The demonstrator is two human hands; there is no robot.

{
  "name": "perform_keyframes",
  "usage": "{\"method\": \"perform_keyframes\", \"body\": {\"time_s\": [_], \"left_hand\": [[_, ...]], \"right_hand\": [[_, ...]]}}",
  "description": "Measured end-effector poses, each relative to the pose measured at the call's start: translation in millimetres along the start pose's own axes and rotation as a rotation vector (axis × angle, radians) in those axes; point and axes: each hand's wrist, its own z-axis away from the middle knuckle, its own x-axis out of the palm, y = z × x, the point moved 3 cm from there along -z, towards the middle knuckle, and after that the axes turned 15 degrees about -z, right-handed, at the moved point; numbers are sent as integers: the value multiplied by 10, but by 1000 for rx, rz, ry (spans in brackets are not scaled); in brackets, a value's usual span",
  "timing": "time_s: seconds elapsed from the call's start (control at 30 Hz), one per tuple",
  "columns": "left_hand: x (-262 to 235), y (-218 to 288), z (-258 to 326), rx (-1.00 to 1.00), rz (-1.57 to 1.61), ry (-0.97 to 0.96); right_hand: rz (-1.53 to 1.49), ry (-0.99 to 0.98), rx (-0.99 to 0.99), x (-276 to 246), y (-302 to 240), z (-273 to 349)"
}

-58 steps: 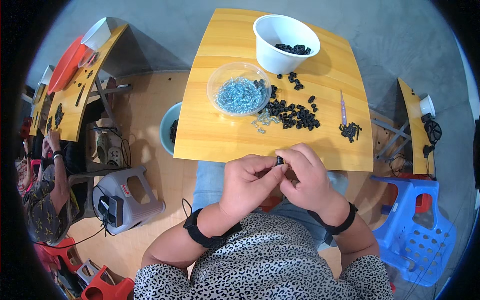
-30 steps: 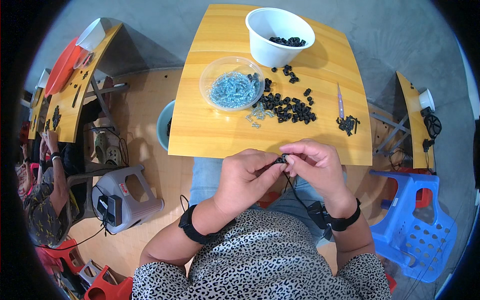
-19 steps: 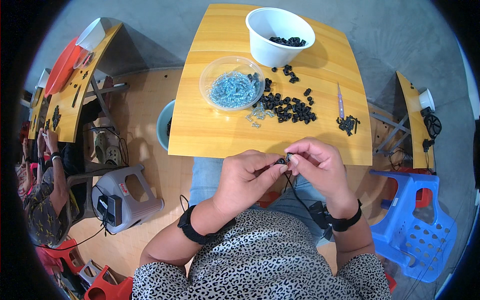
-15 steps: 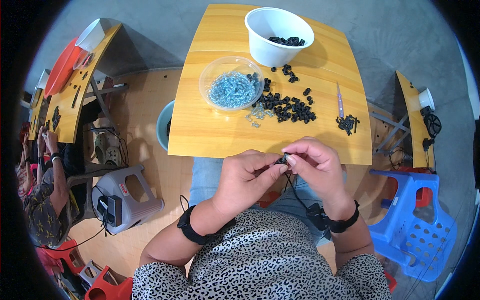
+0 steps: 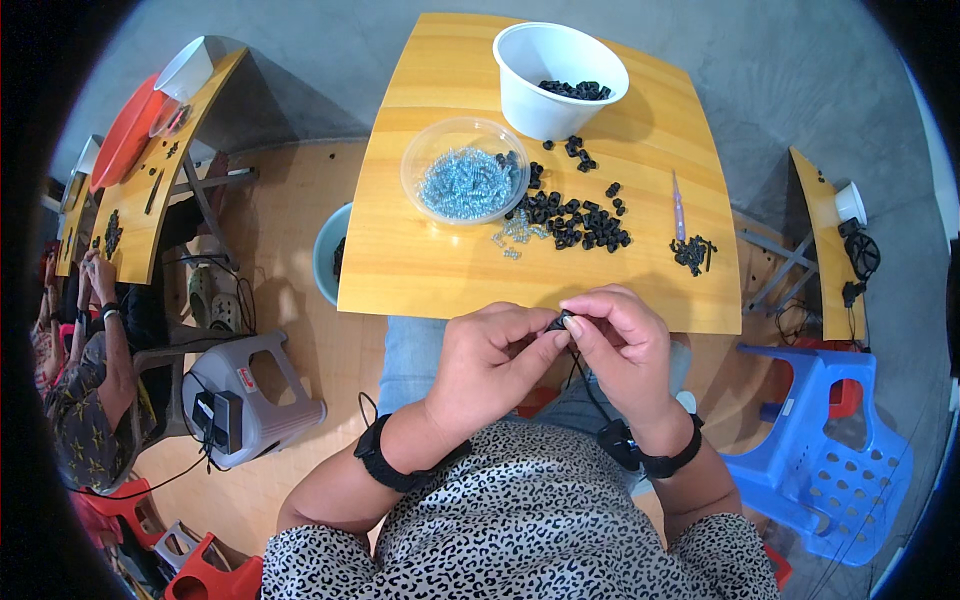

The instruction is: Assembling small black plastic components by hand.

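Just off the table's near edge, a small black plastic part (image 5: 559,321) is pinched between my two hands. My left hand (image 5: 492,352) grips it with thumb and forefinger. From the other side, my right hand (image 5: 622,338) closes thumb and forefinger on the same part, largely covering it. Beyond them lies a heap of small black plastic parts (image 5: 590,226). Metal springs (image 5: 465,184) fill a clear round tub (image 5: 412,195), with a few loose springs (image 5: 515,233) beside it. Small black pin-like pieces (image 5: 692,254) lie at the right, below a screwdriver with a purple handle (image 5: 679,215).
A white bucket (image 5: 520,100) with black parts stands at the back of the wooden table (image 5: 400,280). A light-blue bucket (image 5: 328,262) sits left of the table. Blue (image 5: 830,440) and grey (image 5: 255,400) stools flank me. Another person's hands (image 5: 98,275) work at the left table.
Both hands stay together on the small black part. My right wrist has shifted slightly left and the right fingers have turned a little around the part.
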Motion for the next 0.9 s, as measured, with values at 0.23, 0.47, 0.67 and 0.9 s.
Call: {"method": "perform_keyframes", "body": {"time_s": [0.23,0.47,0.67,0.9], "left_hand": [[10,-76,39,-88,105,-4],[-15,-17,14,-115,171,-10],[-22,-4,23,-24,101,-1],[-22,-55,47,-188,219,-85]], "right_hand": [[216,-16,-104,70,-101,21],[284,2,-187,95,-170,31],[244,-73,-150,5,-150,9],[314,-129,-204,83,-225,36]]}}
